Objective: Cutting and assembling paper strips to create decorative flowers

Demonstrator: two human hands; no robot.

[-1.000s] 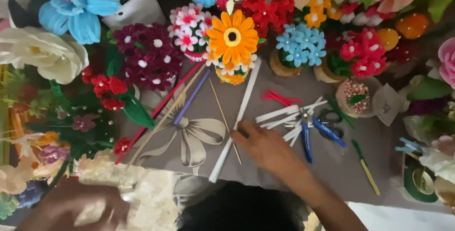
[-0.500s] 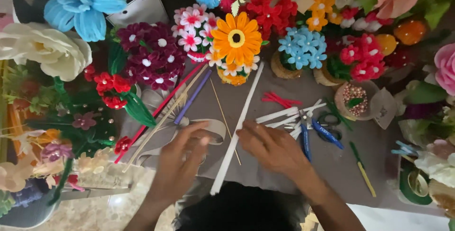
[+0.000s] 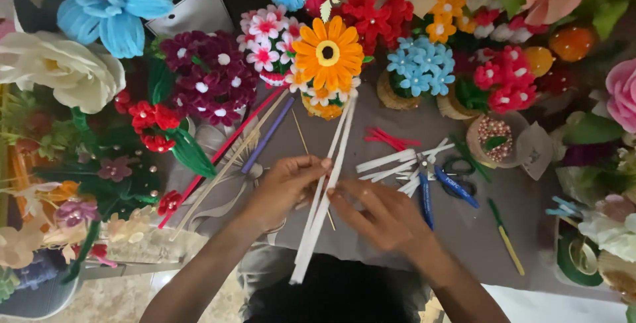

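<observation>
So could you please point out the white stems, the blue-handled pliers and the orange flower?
white stems (image 3: pixel 322 204), head view, middle of the bundle.
blue-handled pliers (image 3: pixel 426 198), head view, left handle.
orange flower (image 3: pixel 328 53), head view, centre disc.

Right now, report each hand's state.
Left hand: closed, pinching the long white stems.
Right hand: fingers on the same white stems, grip cannot be told.

The left hand (image 3: pixel 286 187), which a second ago is down at the lower left edge on a pale bundle, now sits at the middle of the grey table (image 3: pixel 530 197), fingertips pinching the long white pipe cleaners (image 3: pixel 324 190). The right hand (image 3: pixel 381 217) shifts up to meet it, touching the same stems. These now show as two strands lifted together, where one lay flat before.
</observation>
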